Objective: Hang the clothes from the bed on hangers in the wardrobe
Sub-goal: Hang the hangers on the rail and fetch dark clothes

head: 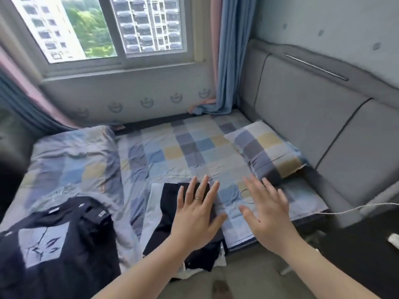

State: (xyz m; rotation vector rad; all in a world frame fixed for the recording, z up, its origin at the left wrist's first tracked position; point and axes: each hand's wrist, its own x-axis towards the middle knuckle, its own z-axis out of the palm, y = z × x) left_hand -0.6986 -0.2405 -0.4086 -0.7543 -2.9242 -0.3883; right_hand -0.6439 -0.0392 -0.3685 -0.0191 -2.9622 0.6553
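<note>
Over the checked bed (194, 145), left hand (196, 216) above dark folded garment (172, 203); right hand (265, 212) alongside; fingers spread wide, empty

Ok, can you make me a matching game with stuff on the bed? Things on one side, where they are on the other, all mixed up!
Things:
1. pillow
2. dark T-shirt with a grey print
3. left hand
4. curtain

Places:
A. near left corner of the bed
B. beside the window
C. by the headboard
D. over the folded dark clothes

Pairs: 1-C, 2-A, 3-D, 4-B
</note>
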